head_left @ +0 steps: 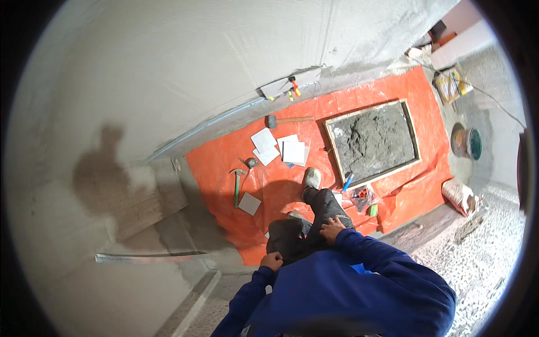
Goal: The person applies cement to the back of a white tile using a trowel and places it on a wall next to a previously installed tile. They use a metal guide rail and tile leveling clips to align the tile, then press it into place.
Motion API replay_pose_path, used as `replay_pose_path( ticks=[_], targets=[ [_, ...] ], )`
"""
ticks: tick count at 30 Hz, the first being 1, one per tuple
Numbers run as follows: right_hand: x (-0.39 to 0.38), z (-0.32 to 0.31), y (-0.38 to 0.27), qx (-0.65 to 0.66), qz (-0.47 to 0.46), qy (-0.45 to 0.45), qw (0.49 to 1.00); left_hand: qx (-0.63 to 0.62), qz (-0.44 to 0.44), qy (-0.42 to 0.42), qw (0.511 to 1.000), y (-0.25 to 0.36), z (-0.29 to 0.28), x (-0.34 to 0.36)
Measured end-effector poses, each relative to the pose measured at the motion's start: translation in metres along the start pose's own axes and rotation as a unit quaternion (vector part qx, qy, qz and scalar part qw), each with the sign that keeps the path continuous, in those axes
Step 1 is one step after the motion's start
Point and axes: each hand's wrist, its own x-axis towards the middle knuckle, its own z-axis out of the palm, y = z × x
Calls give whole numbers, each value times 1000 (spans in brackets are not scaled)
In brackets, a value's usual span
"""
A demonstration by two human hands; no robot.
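Note:
My left hand (272, 260) is at my left thigh, its fingers curled in, and I see nothing in it. On my right thigh rests my right hand (332, 228), fingers stretched out over the dark trousers, holding nothing. Beyond my feet several white square tiles (293, 151) lie on an orange sheet (387, 87). To their left is a claw hammer (237, 188) with a green handle, beside another loose tile (249, 204). A mallet (272, 121) with a black head and wooden handle lies near the wall. Grey mortar (376, 137) fills a shallow wood-edged tray (416, 137) on the right.
A tile strip (292, 83) with red and yellow clips sits low on the wall, by a metal profile (210, 121). A blue-handled tool (348, 181) and a plastic bag (364, 195) lie below the tray. Right: a bucket (475, 144) and a sack (459, 196). Left: a long straightedge (151, 258).

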Motion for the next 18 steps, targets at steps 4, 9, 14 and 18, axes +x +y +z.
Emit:
replay_pose_path(
  ticks=[4,9,14,18],
  targets=[
    [-13,-12,-5,92,10,37,995,58,13,-79,995,19,-47,-10],
    [-55,-34,-12,294,-6,-85,952,68,22,-197,978,31,-74,-22],
    [-37,-18,-17,463,-12,-58,885,128,17,-354,926,14,-78,40],
    [32,8,24,542,12,45,839,88,88,-422,898,4,-87,105]
  ],
)
